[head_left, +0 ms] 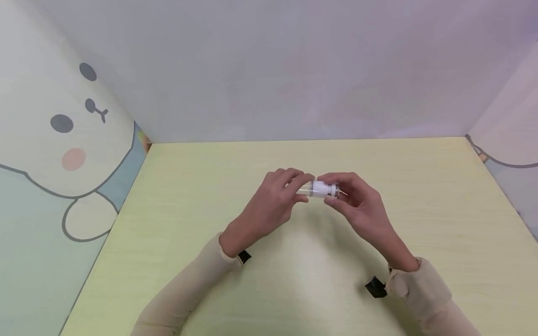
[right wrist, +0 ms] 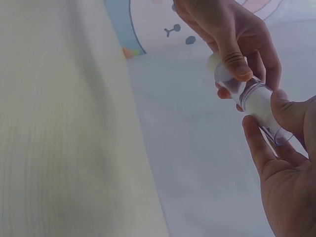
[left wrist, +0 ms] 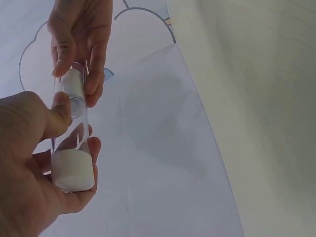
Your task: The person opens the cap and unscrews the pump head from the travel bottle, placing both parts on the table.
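A small clear bottle with a white base lies level between both hands above the table. Its other end carries a white collar inside a clear cap. My left hand grips the bottle's body, thumb along the side and fingers beneath. From the right, my right hand pinches the capped end between thumb and fingers. Both wrist views show the transparent wall with the white part inside it, and the fingertips of the two hands close together along the bottle.
Under the hands stretches a pale wooden table. A plain light wall covering rises at its back edge. Cartoon-printed panels flank the sides. Small black devices sit at both sleeve cuffs.
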A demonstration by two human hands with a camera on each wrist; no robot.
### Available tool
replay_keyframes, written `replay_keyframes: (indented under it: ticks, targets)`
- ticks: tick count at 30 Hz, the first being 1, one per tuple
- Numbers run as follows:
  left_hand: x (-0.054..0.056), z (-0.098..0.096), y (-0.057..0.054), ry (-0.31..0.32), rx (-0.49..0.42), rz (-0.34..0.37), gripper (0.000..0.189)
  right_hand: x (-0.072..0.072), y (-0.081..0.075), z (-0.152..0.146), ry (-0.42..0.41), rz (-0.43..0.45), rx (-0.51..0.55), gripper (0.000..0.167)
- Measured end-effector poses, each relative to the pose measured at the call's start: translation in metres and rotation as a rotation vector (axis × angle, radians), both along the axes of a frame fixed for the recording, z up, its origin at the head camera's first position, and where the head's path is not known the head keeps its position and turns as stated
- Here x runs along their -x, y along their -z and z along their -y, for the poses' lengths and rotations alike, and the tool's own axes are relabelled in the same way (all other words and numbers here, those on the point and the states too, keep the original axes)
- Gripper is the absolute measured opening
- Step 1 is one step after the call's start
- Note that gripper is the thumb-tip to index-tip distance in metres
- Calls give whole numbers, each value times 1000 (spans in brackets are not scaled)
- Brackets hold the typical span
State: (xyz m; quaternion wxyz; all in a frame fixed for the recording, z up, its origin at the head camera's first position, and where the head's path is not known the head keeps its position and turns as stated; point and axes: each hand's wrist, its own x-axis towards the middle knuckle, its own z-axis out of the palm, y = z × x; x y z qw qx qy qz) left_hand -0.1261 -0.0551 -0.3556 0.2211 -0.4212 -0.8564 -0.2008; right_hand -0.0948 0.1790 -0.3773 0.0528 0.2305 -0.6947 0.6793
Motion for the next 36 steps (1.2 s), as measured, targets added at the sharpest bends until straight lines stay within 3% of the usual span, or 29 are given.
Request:
replay_keyframes:
  ticks: [7, 17, 19, 22, 26, 36]
  targets:
    - [-2, 0, 1, 34, -52, 25, 40, 0, -3, -4, 9, 20, 8, 37]
    - [-3, -2, 1, 24, -100, 36, 38, 1, -2, -4, 38, 57, 3, 39]
    - [-3, -2, 2, 35, -151, 69, 40, 1, -1, -3, 44, 107, 60, 42]
    - [-5, -3, 4, 42, -226, 127, 41, 1, 1, -1, 7, 195, 239, 43]
    - [-8, -7, 6, 28, -255, 187, 41, 2, 3, 4, -25, 253, 438, 35]
    - [-14, -14, 8, -10, -322, 318, 42, 5, 4, 19, 142, 262, 523, 26]
